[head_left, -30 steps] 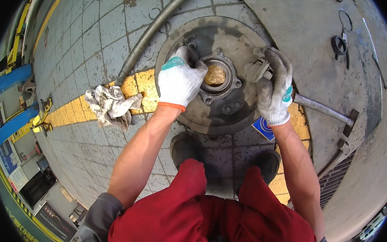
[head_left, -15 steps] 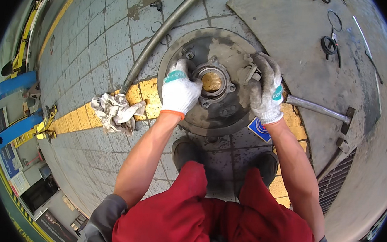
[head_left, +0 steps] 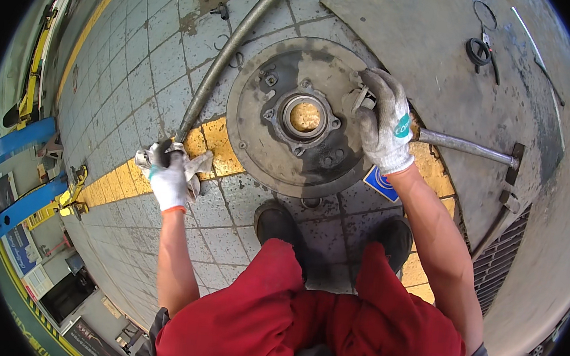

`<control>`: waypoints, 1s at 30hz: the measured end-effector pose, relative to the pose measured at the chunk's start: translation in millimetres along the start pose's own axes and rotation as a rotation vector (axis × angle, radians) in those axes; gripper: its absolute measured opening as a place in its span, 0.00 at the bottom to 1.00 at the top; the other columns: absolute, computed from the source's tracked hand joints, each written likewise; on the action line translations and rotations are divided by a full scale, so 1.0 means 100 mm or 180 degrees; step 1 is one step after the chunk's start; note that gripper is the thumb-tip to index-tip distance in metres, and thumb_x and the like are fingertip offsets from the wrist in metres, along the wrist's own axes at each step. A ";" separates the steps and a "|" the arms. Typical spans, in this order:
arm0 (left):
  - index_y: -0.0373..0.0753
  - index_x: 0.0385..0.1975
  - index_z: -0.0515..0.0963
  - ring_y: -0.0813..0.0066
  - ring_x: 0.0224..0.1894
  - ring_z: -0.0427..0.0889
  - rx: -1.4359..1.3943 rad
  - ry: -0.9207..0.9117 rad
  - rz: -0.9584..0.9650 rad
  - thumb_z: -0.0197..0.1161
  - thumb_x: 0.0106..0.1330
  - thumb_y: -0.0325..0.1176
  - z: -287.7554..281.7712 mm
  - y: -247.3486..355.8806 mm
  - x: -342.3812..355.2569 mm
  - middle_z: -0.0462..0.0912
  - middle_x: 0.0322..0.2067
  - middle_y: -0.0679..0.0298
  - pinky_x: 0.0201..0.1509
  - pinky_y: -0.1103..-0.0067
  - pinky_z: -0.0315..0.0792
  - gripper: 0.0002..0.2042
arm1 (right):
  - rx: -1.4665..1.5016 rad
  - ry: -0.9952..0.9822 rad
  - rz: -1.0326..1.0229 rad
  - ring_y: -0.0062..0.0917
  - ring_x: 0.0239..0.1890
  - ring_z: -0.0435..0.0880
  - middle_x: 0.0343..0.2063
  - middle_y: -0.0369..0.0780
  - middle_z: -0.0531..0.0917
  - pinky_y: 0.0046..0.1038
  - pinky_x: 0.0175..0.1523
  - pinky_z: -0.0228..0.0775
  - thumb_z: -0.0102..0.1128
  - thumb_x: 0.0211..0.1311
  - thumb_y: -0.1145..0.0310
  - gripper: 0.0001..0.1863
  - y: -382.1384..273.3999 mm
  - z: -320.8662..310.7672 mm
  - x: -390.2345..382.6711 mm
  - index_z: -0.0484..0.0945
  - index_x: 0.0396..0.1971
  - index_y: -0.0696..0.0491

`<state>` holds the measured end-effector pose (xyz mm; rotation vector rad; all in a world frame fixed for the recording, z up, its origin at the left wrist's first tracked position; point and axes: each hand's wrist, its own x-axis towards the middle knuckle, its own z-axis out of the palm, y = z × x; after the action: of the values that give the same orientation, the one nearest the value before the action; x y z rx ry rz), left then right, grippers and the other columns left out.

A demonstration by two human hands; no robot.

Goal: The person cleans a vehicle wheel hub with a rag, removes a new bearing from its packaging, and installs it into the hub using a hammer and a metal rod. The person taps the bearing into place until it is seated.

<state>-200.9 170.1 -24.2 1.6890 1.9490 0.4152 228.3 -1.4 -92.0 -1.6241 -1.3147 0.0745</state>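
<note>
Left hand moved from disc to rag | right hand half-curled at fitting | both grips unclear

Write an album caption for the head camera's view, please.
Gloved left hand at a crumpled rag, right hand at the edge of a metal disc on a tiled floor.

Gloved hands count two, shoes two, hammer-like tools two; round plate, rag, pipe and blue box count one each.
</note>
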 end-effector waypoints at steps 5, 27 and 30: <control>0.49 0.76 0.75 0.55 0.65 0.86 0.0789 0.0518 0.0534 0.70 0.74 0.29 -0.36 -0.26 0.46 0.82 0.69 0.47 0.64 0.65 0.83 0.29 | 0.0031 0.0053 -0.0054 0.52 0.59 0.83 0.60 0.51 0.82 0.49 0.63 0.78 0.71 0.65 0.63 0.29 -0.02 0.05 0.03 0.78 0.65 0.55; 0.41 0.46 0.88 0.51 0.45 0.91 0.2661 -0.0796 0.2996 0.77 0.64 0.43 1.10 1.71 -0.32 0.90 0.42 0.53 0.50 0.60 0.84 0.17 | 0.0050 0.0087 0.0032 0.50 0.59 0.84 0.60 0.50 0.83 0.47 0.62 0.79 0.73 0.63 0.60 0.30 0.02 0.01 -0.01 0.81 0.64 0.53; 0.41 0.41 0.85 0.54 0.44 0.90 0.2524 -0.0838 0.3830 0.73 0.62 0.38 1.07 1.68 -0.19 0.88 0.41 0.54 0.48 0.62 0.84 0.12 | 0.0063 0.0115 -0.0005 0.49 0.59 0.84 0.60 0.49 0.83 0.47 0.62 0.79 0.74 0.60 0.61 0.30 0.02 0.01 0.01 0.82 0.64 0.53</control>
<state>-1.4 169.9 -16.0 3.1136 0.6938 -0.2493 229.9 0.3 -93.6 -1.6007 -1.2837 0.0568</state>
